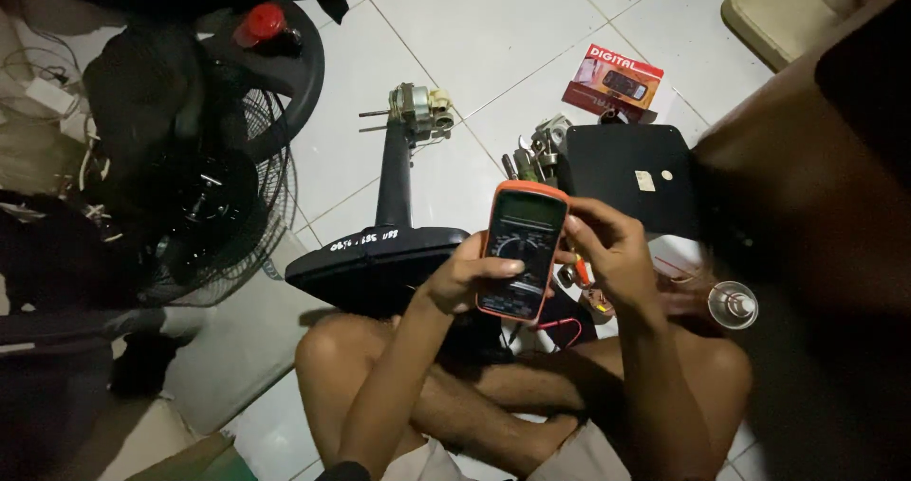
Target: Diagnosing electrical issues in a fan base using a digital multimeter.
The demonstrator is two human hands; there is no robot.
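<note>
The orange-cased black digital multimeter [521,250] stands upright lengthwise between both hands. The left hand [465,277] grips its left edge, thumb on the dial; the right hand [612,249] clasps its right edge.

A home floor turned repair spot is shown: white floor tiles [493,35] are spread with a dismantled fan stand [389,244]; left of the stand a wire fan grille [256,187] is seen, right of it loose tools [536,149] and a red box [612,83]
</note>
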